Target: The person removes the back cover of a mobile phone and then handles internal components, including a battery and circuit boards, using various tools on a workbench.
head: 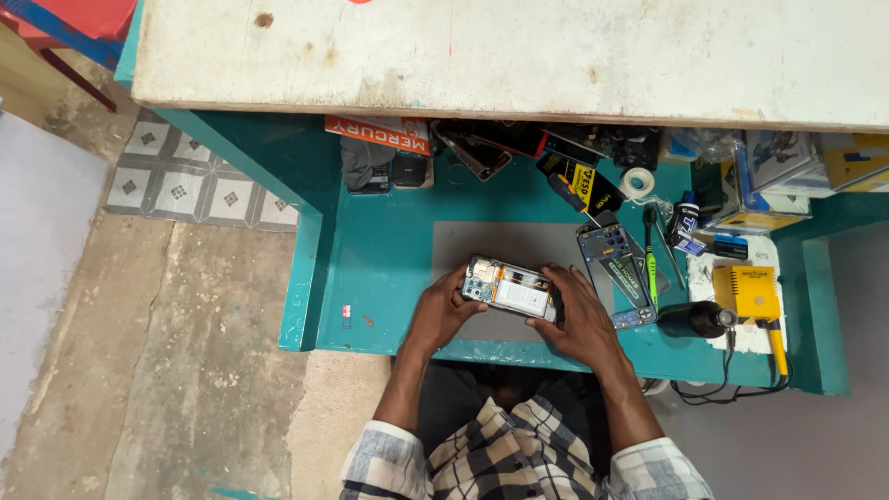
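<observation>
Both hands, left [443,310] and right [576,319], grip an opened phone [512,289] by its ends.

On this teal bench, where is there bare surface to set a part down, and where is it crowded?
Bare teal top lies left of the grey mat, out to the bench's left wall. The mat's upper strip, above the opened phone in the left hand and right hand, is also free. Back edge and right side are packed with tools.

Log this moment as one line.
left hand: holds opened phone | right hand: holds same phone | under: grey mat
</observation>
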